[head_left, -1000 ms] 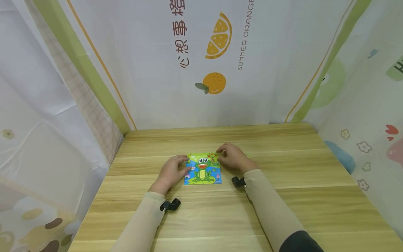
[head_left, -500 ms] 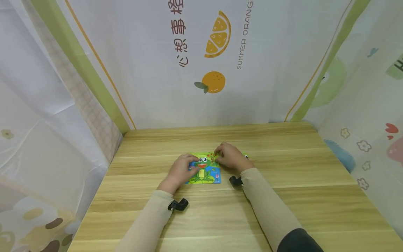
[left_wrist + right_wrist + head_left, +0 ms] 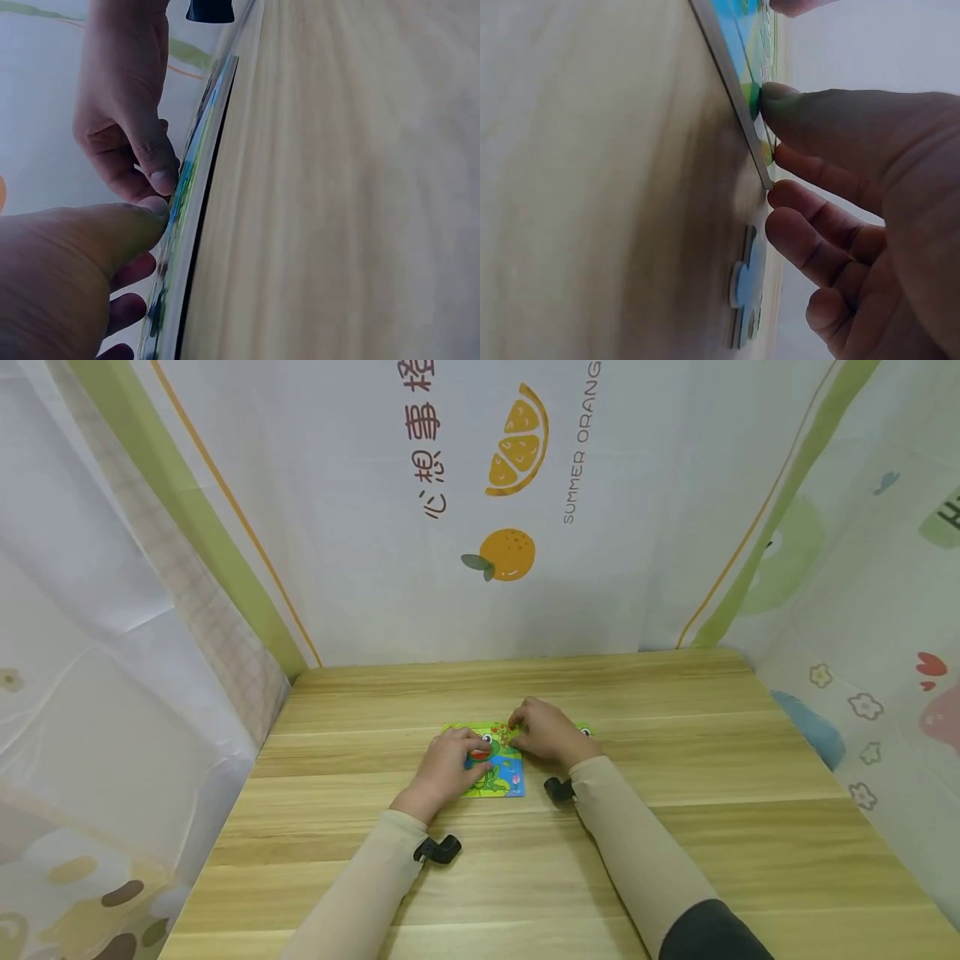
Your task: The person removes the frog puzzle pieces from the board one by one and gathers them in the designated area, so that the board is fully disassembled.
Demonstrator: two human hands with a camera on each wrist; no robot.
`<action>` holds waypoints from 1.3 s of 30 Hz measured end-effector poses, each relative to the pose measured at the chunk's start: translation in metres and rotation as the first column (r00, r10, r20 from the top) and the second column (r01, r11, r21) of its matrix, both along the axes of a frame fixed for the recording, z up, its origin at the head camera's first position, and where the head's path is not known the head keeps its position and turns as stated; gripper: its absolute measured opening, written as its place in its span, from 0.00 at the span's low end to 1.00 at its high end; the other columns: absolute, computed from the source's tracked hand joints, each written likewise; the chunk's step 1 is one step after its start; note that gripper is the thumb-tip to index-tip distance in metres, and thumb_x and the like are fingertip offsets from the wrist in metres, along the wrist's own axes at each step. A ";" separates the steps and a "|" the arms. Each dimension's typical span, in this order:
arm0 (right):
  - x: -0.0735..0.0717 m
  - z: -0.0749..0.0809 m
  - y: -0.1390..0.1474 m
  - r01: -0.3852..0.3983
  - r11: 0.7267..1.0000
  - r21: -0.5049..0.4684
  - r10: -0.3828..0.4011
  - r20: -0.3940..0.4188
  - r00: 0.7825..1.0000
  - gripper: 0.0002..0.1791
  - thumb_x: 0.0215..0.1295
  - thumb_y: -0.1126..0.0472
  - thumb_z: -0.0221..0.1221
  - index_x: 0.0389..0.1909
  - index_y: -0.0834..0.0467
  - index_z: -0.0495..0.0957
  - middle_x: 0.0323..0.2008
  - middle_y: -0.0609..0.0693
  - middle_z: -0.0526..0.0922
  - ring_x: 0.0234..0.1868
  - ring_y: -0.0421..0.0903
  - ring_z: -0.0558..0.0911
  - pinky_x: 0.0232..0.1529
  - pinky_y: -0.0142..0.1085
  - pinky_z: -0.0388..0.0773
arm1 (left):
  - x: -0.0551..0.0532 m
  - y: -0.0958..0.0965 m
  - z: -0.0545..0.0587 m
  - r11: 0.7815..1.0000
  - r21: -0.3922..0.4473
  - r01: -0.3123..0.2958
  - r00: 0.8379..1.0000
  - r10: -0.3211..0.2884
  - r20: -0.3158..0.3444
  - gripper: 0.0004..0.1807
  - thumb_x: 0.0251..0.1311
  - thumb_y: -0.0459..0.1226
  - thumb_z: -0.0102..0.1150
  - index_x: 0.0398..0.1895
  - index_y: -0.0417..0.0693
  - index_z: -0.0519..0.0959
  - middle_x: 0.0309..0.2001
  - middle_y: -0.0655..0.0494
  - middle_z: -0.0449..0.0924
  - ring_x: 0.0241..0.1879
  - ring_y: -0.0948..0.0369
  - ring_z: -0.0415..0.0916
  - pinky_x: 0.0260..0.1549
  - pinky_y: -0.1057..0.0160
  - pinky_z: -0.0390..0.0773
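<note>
A square jigsaw puzzle (image 3: 510,783) in a thin tray lies flat on the table, showing a green frog on blue and green. My left hand (image 3: 444,767) reaches over its left half, thumb and fingertips touching the picture and covering part of the frog. At the upper right corner my right hand (image 3: 545,732) holds the puzzle, its thumb (image 3: 795,112) on the face and other fingers at the tray's edge. In the left wrist view both thumbs come close together over the puzzle (image 3: 191,202).
A loose jigsaw piece (image 3: 746,289) lies on the table beyond the puzzle's corner; the head view shows part of a green piece with an eye (image 3: 586,732) behind the right wrist. The wooden table (image 3: 675,860) meets a printed curtain (image 3: 622,568) at the back.
My left hand has slid rightward from the puzzle's left edge onto the frog. The right hand stays at the upper right corner, barely shifted. The head view has tilted slightly.
</note>
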State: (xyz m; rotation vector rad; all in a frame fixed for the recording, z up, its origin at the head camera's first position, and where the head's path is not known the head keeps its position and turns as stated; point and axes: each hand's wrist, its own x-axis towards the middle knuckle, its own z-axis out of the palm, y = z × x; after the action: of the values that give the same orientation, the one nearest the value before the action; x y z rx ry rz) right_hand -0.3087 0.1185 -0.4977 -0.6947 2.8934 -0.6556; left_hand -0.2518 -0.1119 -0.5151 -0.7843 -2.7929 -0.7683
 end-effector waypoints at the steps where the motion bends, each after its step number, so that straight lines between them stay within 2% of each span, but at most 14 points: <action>1: 0.000 0.000 0.000 -0.002 1.000 0.008 0.002 -0.002 1.000 0.19 0.66 0.52 0.73 0.53 0.55 0.87 0.47 0.47 0.79 0.42 0.44 0.77 0.51 0.42 0.81 | 0.000 0.000 0.000 1.000 -0.002 0.002 1.000 -0.002 -0.003 0.14 0.63 0.45 0.75 0.50 0.53 0.90 0.51 0.58 0.85 0.51 0.55 0.78 0.57 0.48 0.76; 8: -0.001 0.002 0.000 -0.011 1.000 0.026 0.011 0.004 1.000 0.18 0.67 0.51 0.72 0.52 0.56 0.87 0.46 0.47 0.79 0.41 0.45 0.76 0.50 0.41 0.80 | 0.001 0.001 -0.002 1.000 0.000 0.008 1.000 -0.008 0.001 0.13 0.64 0.44 0.75 0.50 0.54 0.90 0.50 0.61 0.83 0.49 0.56 0.76 0.51 0.52 0.76; 22: -0.003 0.008 -0.004 -0.009 0.999 0.031 0.007 0.066 0.998 0.18 0.65 0.53 0.74 0.51 0.57 0.86 0.49 0.49 0.78 0.43 0.46 0.76 0.53 0.42 0.80 | 0.001 0.000 -0.004 0.998 -0.065 0.003 1.000 -0.004 -0.017 0.13 0.66 0.46 0.72 0.52 0.60 0.90 0.52 0.62 0.80 0.51 0.57 0.74 0.52 0.53 0.76; 31: -0.007 0.006 -0.007 -0.003 0.999 0.039 0.000 0.088 0.996 0.20 0.65 0.51 0.74 0.50 0.59 0.86 0.47 0.49 0.78 0.47 0.47 0.79 0.56 0.43 0.81 | 0.003 0.001 -0.002 0.996 -0.093 0.003 1.000 -0.002 0.007 0.16 0.68 0.47 0.71 0.57 0.61 0.89 0.53 0.64 0.79 0.51 0.58 0.73 0.53 0.55 0.75; 39: -0.006 0.006 -0.007 0.024 0.999 -0.032 -0.020 0.109 0.994 0.19 0.64 0.53 0.75 0.48 0.60 0.84 0.47 0.50 0.79 0.46 0.47 0.79 0.55 0.42 0.82 | 0.003 0.001 -0.004 0.996 -0.089 0.005 1.000 -0.005 -0.002 0.16 0.68 0.47 0.70 0.58 0.60 0.88 0.54 0.62 0.80 0.52 0.57 0.73 0.53 0.54 0.75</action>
State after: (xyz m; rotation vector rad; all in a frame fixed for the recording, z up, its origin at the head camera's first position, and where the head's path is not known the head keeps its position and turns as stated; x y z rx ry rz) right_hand -0.3146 0.1120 -0.4916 -0.6113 2.8007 -0.7226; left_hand -0.2488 -0.1107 -0.5190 -0.8057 -2.8416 -0.6475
